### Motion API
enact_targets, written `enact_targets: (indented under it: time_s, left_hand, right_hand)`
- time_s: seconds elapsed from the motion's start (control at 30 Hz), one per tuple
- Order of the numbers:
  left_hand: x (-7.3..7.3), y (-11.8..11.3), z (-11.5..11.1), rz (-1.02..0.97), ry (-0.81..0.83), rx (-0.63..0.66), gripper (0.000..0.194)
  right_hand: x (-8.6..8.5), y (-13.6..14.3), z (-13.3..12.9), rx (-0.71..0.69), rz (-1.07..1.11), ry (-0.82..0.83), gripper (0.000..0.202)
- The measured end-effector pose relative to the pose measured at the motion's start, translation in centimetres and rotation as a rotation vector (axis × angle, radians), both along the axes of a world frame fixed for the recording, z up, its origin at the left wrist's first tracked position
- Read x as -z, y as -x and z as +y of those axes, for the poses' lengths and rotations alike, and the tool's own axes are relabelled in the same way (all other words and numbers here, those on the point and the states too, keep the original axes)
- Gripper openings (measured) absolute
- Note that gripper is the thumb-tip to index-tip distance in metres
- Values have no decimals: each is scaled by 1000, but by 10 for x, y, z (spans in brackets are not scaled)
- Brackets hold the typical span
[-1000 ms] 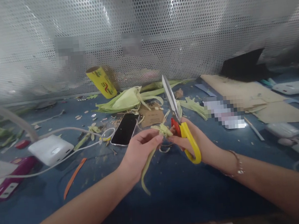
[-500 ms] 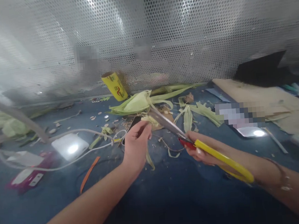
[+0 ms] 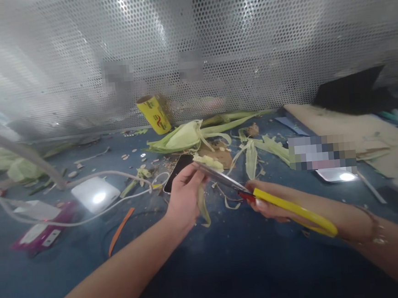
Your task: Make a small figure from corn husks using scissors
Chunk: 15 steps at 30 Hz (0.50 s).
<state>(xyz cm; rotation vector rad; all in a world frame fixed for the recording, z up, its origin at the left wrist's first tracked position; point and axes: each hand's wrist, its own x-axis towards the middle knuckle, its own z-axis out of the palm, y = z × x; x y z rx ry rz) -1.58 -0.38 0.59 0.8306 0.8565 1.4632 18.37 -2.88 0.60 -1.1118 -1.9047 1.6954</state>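
Observation:
My left hand (image 3: pixel 185 193) is pinched on a pale green husk strip (image 3: pixel 203 206), which hangs below its fingers. My right hand (image 3: pixel 268 198) grips scissors (image 3: pixel 289 208) with yellow and red handles. Their blades point left, and the tips reach my left fingertips. Just behind the blades lie pale yellow-green pieces (image 3: pixel 212 161) on a brown scrap (image 3: pixel 221 152). A large husk bundle (image 3: pixel 182 136) rests farther back. Partly behind my left hand is a dark phone (image 3: pixel 178 171).
A yellow tube (image 3: pixel 154 116) leans near the perforated metal screen (image 3: pixel 191 53). White cable (image 3: pixel 111 173), a white box (image 3: pixel 95 194) and a purple packet (image 3: pixel 42 230) lie left. Husk scraps (image 3: pixel 251 158), a glossy device (image 3: pixel 337 175) and cardboard (image 3: pixel 349 128) are on the right.
The scissors' tips have dropped from the large husk bundle to my left fingertips. My left hand has turned slightly, and more of the hanging strip and the phone shows.

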Motion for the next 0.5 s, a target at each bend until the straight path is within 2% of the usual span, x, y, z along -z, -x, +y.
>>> enact_targets:
  time_s: [0.23,0.5]
  left_hand:
    - [3,0,1,21,-49,5,8]
    - [1,-1,-1,48,-86,37,16]
  right_hand:
    - [0,8,-3,101,-9,128,65]
    - [-9,10,-13,162,7,123,55]
